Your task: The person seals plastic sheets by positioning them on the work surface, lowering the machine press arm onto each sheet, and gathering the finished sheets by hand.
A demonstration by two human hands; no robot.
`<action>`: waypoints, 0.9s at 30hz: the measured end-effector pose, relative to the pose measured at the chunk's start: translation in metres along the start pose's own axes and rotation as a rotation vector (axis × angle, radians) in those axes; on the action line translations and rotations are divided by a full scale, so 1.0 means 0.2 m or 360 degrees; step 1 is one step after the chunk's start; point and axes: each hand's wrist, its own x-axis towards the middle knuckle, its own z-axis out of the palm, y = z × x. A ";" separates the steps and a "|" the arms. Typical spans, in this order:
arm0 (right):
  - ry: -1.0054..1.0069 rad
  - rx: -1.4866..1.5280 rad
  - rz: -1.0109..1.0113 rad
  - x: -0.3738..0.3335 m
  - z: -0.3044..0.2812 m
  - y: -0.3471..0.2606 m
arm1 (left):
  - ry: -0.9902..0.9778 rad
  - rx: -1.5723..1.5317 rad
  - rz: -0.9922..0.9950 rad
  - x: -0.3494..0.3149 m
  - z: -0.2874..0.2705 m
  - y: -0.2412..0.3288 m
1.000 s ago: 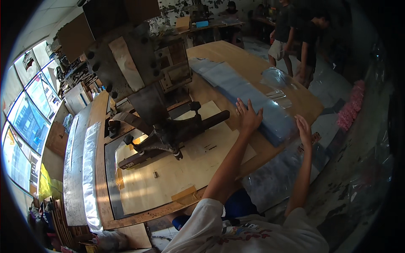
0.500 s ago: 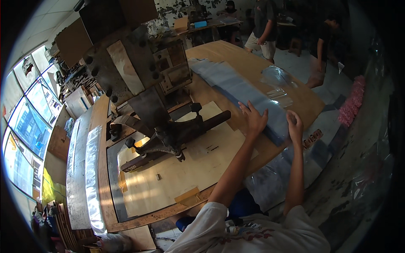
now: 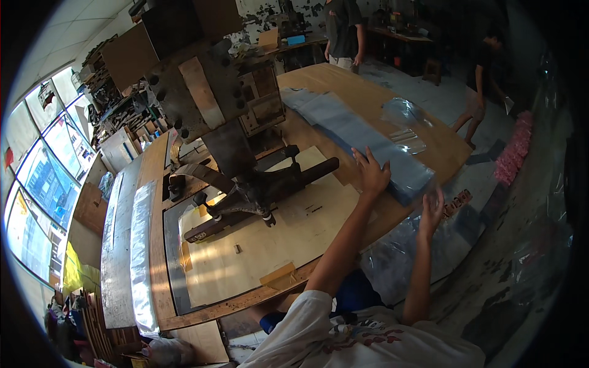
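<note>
A long stack of bluish translucent plastic sheets [image 3: 368,140] lies on the brown board of the table [image 3: 438,135]. My left hand [image 3: 372,174] rests on the stack's near side with its fingers spread, nothing in its grasp. Just off the stack's near right corner is my right hand [image 3: 432,211], its fingers curved upward and apart. I see nothing held in it, though clear film around that corner is hard to make out. Clear plastic packets [image 3: 410,141] and a crumpled clear bag [image 3: 402,111] sit beyond the stack.
To the left stands a heavy press [image 3: 236,147] with a dark metal arm over a pale work plate [image 3: 264,257]. Clear plastic sheeting [image 3: 389,257] hangs by the table's near edge. Pink bundled material [image 3: 514,147] is at right. Two people [image 3: 345,30] stand farther back.
My right hand has moved down off the stack's corner, and its fingers have opened. The left hand stays on the sheets. The view has shifted slightly, and people in the background have moved.
</note>
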 end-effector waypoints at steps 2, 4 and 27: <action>0.0159 -0.0549 -0.0328 0.04 0.00 -0.05 | -0.0075 -0.0037 0.0005 -0.03 0.01 0.06; 0.0174 -0.0611 -0.0286 0.11 0.05 -0.04 | -0.0075 -0.0010 0.0041 -0.03 -0.01 0.10; 0.0315 -0.0485 0.0067 0.05 -0.15 -0.25 | 0.0782 0.2190 -0.1277 -1.85 -3.32 -0.78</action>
